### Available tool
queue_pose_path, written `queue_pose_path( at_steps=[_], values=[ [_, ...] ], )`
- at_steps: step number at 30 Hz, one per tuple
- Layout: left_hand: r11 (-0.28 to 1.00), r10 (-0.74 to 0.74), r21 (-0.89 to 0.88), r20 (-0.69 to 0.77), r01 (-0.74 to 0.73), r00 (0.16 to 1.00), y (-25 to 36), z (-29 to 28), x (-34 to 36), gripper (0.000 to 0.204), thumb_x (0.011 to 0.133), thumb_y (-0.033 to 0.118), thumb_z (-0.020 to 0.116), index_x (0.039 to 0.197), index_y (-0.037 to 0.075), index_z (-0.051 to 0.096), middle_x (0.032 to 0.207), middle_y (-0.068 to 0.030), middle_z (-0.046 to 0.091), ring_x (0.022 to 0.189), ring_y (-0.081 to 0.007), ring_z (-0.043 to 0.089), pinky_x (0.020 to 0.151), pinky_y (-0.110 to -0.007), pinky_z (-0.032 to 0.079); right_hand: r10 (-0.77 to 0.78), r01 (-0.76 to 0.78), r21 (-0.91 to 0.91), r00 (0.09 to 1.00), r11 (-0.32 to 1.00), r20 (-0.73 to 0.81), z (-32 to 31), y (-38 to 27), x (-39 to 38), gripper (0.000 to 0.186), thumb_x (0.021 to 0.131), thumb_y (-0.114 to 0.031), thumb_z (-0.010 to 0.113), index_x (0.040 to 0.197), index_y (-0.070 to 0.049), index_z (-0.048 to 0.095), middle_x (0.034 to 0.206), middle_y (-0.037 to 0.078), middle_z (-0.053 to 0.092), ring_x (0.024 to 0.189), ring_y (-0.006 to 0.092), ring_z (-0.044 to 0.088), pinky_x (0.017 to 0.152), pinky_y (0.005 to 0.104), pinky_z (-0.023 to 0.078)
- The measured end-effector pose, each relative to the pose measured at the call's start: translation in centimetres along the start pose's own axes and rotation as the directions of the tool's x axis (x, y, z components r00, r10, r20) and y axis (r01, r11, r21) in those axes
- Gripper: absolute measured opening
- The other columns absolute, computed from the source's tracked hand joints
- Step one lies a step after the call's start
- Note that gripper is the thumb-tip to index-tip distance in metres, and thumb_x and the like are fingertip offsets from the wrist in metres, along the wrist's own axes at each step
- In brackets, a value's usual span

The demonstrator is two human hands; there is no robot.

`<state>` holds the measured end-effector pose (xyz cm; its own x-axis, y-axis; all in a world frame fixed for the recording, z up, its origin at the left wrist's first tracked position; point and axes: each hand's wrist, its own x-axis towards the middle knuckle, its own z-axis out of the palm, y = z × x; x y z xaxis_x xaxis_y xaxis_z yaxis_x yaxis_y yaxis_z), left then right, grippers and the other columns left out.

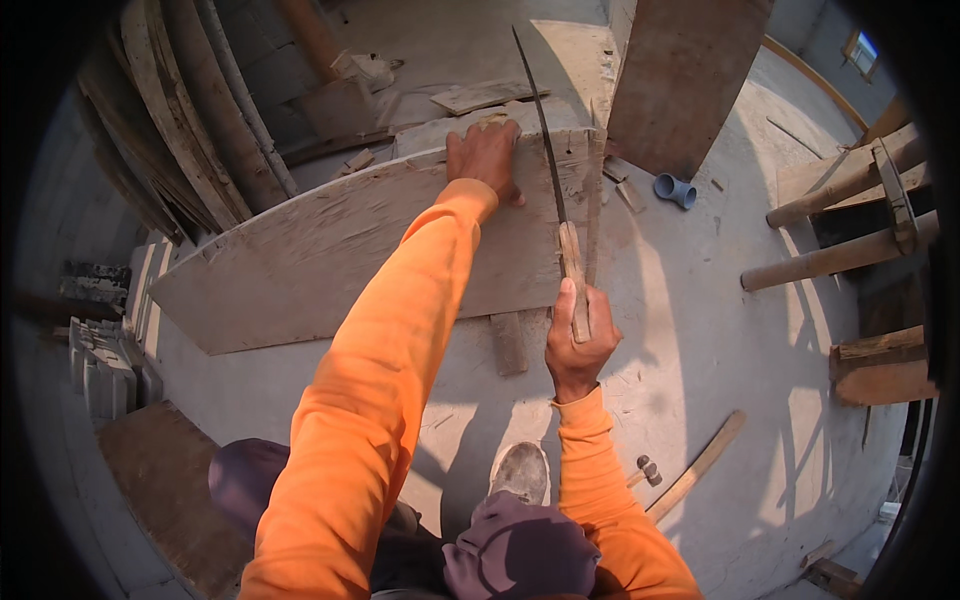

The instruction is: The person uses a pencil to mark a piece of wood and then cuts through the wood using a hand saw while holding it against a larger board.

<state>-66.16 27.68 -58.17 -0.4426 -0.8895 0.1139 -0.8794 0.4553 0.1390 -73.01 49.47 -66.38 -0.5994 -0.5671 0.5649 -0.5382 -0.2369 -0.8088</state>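
Observation:
A long, worn plywood board (330, 260) lies across the middle of the view, with a short wood block (508, 350) showing under its lower edge. My left hand (483, 160) grips the board's far edge, fingers curled over it, left of the saw. My right hand (582, 330) is closed round the wooden handle of a hand saw (556, 180), whose long dark blade points away from me across the board near its right end.
Curved planks (180, 120) lean at the upper left, above stacked pale pieces (100, 370). A wooden panel (680, 70) stands behind a grey pipe fitting (675, 190). Wooden poles (830, 260) stick out at right. A hammer (645, 470) and a wood strip (700, 460) lie near my foot.

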Motion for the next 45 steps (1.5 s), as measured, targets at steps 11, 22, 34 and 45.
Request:
queue_pose_path(
  at_steps=[11, 22, 34, 45],
  values=[
    [0.998, 0.049, -0.025, -0.032, -0.050, 0.998, 0.5, -0.2, 0.1, 0.081, 0.052, 0.027, 0.100, 0.120, 0.015, 0.058, 0.121, -0.0055, 0.068, 0.119, -0.0301, 0.059, 0.095, -0.048, 0.039, -0.056, 0.056, 0.007, 0.998, 0.998, -0.011, 2.5, 0.9, 5.4, 0.012, 0.097, -0.007, 0.072, 0.090, -0.001, 0.065, 0.064, 0.007, 0.059, 0.048, 0.0146, 0.055, 0.048, 0.0312, 0.043],
    [0.999, 0.023, -0.043, 0.005, -0.023, 1.000, -1.2, 0.8, 1.4, 0.081, 0.050, 0.027, 0.100, 0.118, 0.014, 0.058, 0.120, -0.0050, 0.068, 0.120, -0.0294, 0.059, 0.097, -0.048, 0.038, 0.003, -0.009, -0.142, 0.999, 0.990, -0.042, -1.7, 4.2, -5.4, 0.013, 0.096, -0.008, 0.072, 0.092, 0.002, 0.066, 0.068, 0.012, 0.068, 0.055, 0.0183, 0.067, 0.053, 0.0309, 0.052],
    [0.997, 0.045, -0.060, -0.005, -0.045, 0.999, -1.8, 1.2, 2.1, 0.085, 0.050, 0.028, 0.100, 0.123, 0.014, 0.059, 0.125, -0.0068, 0.068, 0.122, -0.0306, 0.058, 0.100, -0.048, 0.037, 0.032, -0.029, -0.152, 0.999, 0.988, 0.014, -5.0, 2.6, -10.0, 0.013, 0.096, -0.007, 0.071, 0.094, 0.005, 0.067, 0.070, 0.015, 0.071, 0.057, 0.0181, 0.069, 0.055, 0.0282, 0.053],
    [0.999, 0.013, -0.049, 0.058, -0.010, 0.998, -1.3, 0.1, 1.8, 0.084, 0.053, 0.027, 0.100, 0.126, 0.014, 0.060, 0.127, -0.0063, 0.068, 0.122, -0.0306, 0.058, 0.101, -0.047, 0.037, -0.032, 0.032, -0.063, 0.999, 0.998, 0.001, -0.2, 1.5, -1.0, 0.010, 0.097, -0.006, 0.070, 0.093, 0.001, 0.066, 0.064, 0.009, 0.064, 0.052, 0.0132, 0.061, 0.050, 0.0292, 0.047]
  ],
)
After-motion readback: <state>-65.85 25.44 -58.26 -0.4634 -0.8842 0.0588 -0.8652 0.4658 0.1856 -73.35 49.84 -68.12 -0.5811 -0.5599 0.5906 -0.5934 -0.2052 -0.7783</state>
